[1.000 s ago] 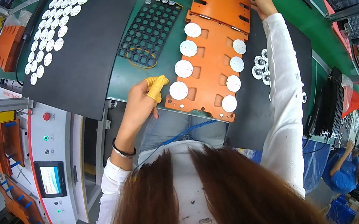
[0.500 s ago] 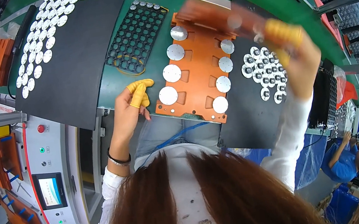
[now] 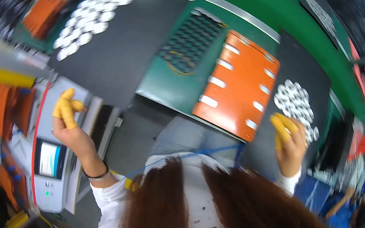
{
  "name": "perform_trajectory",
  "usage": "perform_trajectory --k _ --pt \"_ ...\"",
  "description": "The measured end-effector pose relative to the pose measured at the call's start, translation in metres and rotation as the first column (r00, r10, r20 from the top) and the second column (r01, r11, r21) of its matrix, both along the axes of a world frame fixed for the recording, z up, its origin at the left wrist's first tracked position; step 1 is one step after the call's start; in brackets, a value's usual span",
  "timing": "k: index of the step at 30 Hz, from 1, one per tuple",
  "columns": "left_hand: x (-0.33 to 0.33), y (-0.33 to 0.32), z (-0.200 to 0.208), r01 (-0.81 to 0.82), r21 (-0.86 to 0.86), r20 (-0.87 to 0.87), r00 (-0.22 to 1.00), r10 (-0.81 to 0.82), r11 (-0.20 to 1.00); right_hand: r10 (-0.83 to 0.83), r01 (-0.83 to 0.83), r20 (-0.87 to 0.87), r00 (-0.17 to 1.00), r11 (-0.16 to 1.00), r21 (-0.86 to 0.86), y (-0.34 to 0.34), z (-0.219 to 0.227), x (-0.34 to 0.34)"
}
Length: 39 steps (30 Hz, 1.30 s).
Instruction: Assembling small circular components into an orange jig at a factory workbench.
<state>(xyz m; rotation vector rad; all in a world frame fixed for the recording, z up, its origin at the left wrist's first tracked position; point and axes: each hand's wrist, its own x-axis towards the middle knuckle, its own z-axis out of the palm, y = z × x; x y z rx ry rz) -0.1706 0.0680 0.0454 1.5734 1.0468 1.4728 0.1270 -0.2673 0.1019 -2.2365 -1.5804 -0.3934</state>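
An orange fixture (image 3: 239, 87) lies on the green bench with its flat orange cover down over the base. White disc edges (image 3: 217, 81) show through the notches along both long sides; the rest of the discs are hidden. My left hand (image 3: 67, 112), with yellow finger cots, is raised over the grey machine panel (image 3: 76, 91) at the left, fingers apart and nothing in them. Near the fixture's front right corner hovers my right hand (image 3: 289, 139), also in yellow finger cots. Its fingers are stretched out and hold nothing I can see. Motion blurs the picture.
A black grid tray (image 3: 191, 37) with a yellow band lies left of the fixture. White discs stand in rows on the black mat (image 3: 116, 42), and several more discs (image 3: 293, 101) sit at the right. The machine's screen (image 3: 50, 159) is below my left hand.
The orange cover has come down onto the base, hiding the disc faces. My right hand has left it and drawn nearer; my left hand has moved left over the machine. The view has turned.
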Motion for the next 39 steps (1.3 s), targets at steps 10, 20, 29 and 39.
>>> perform_trajectory --k 10,20,29,39 --pt "-0.265 0.157 0.009 -0.678 0.527 -0.339 0.385 0.858 0.512 -0.003 0.004 -0.005 1.000 0.982 0.191 0.008 -0.015 0.023" --pt "-0.354 0.296 0.004 -0.373 -0.372 0.162 0.875 0.455 0.850 -0.007 0.012 -0.027 1.000 0.985 0.171 0.054 -0.007 0.008" --pt "-0.370 0.304 0.022 -0.180 -0.339 -0.093 0.983 0.158 0.923 -0.005 0.022 -0.104 0.995 0.985 0.171 0.071 -0.004 -0.010" --pt "-0.289 0.202 0.056 -0.147 0.150 -0.257 0.949 0.183 0.978 -0.059 0.069 -0.047 0.997 0.967 0.245 0.053 0.024 0.021"
